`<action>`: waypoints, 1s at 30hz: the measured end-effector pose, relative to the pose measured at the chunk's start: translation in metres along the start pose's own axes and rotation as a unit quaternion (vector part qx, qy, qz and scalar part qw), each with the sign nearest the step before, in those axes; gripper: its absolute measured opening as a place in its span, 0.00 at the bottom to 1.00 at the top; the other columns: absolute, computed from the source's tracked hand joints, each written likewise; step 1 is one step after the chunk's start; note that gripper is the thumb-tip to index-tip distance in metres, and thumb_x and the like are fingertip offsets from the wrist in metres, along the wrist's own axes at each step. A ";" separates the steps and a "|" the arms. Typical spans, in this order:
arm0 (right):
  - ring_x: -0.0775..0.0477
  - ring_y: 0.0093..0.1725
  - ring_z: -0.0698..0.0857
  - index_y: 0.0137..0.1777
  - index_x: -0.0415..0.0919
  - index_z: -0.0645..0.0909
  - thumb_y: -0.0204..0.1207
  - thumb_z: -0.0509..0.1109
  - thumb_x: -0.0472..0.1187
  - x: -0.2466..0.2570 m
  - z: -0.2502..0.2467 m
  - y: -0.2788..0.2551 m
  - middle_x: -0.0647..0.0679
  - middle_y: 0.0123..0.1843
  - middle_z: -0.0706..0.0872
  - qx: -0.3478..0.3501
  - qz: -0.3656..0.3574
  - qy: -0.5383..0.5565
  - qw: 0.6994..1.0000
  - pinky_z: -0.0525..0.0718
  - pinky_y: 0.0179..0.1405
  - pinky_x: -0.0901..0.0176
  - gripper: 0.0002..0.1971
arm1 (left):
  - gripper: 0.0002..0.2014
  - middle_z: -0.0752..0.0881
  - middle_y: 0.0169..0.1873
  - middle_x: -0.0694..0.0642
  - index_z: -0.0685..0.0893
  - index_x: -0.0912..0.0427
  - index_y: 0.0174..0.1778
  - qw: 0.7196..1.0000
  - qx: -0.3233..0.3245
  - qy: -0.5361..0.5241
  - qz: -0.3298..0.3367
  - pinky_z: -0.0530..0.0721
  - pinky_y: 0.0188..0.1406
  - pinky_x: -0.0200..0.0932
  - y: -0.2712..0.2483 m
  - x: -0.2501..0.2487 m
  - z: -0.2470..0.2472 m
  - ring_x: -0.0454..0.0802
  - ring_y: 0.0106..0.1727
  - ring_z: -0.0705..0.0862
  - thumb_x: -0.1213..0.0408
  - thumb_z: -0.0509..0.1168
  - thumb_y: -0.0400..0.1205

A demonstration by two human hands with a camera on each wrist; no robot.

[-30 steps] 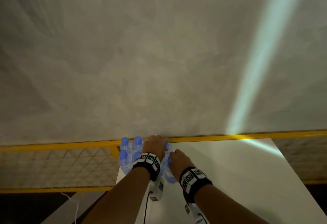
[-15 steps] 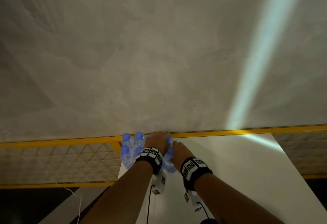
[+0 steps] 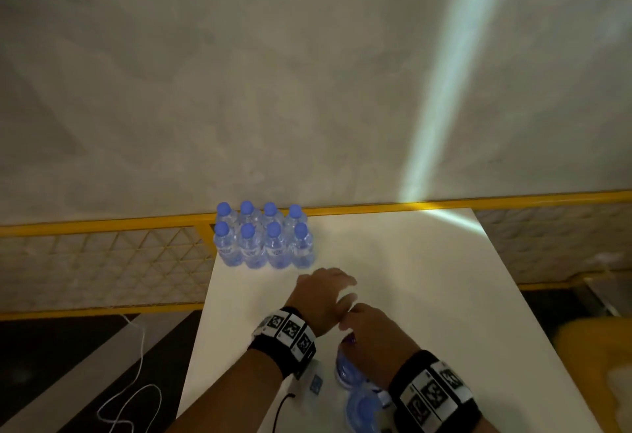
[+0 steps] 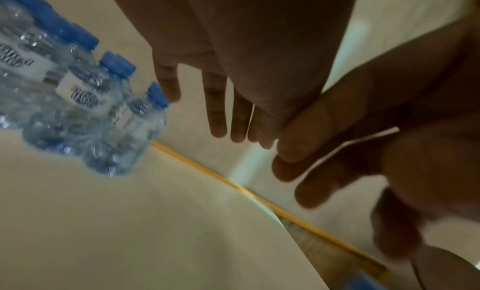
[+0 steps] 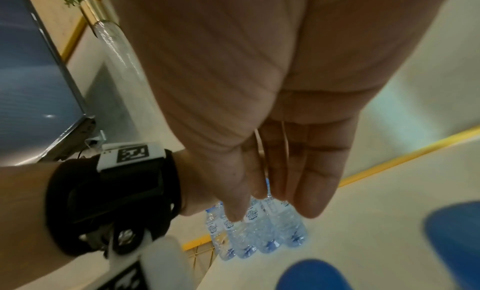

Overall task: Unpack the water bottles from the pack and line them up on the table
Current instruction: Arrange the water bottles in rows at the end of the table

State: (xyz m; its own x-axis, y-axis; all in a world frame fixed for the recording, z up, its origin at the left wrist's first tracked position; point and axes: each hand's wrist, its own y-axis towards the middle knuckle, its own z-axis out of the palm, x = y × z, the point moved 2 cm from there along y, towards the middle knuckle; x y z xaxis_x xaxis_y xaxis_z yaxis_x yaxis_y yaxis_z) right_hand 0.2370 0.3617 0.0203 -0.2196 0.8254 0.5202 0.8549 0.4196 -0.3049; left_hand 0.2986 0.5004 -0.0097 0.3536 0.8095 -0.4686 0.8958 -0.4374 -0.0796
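Note:
Several clear water bottles (image 3: pixel 263 237) with blue caps stand in two tight rows at the far left corner of the white table (image 3: pixel 427 295); they also show in the wrist views (image 4: pixel 85 101) (image 5: pixel 259 233). My left hand (image 3: pixel 325 292) hovers over the table just in front of them, fingers (image 4: pixel 218 110) straight and empty. My right hand (image 3: pixel 369 326) is beside it, fingers (image 5: pixel 306 181) relaxed and holding nothing. Under my right wrist stand two more blue-capped bottles (image 3: pixel 347 367) (image 5: pixel 311 274), partly hidden by the hand.
A yellow rail (image 3: pixel 102 224) with a mesh fence runs behind the table's far edge. A white cable (image 3: pixel 136 347) lies on the dark floor to the left. A blurred yellow object (image 3: pixel 598 364) sits off the table's right side.
Both hands were on the bottles at the far corner. They have let go and pulled back toward me, leaving the group standing alone.

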 end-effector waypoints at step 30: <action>0.42 0.48 0.82 0.54 0.44 0.80 0.77 0.66 0.42 0.009 0.015 -0.055 0.48 0.50 0.77 -0.066 0.041 -0.050 0.996 0.75 0.43 0.57 0.08 | 0.16 0.79 0.60 0.60 0.80 0.57 0.67 0.998 0.018 -0.020 -0.053 0.81 0.62 0.55 -0.019 -0.022 -0.012 0.62 0.58 0.82 0.58 0.69 0.83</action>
State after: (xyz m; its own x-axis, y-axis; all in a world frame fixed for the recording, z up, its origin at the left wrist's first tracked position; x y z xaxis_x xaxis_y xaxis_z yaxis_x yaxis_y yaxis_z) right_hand 0.1810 0.3520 0.0295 -0.1862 0.8912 0.4137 0.9251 0.3009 -0.2318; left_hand 0.2769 0.4951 0.0127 0.2459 0.8359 -0.4907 0.9168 -0.3649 -0.1623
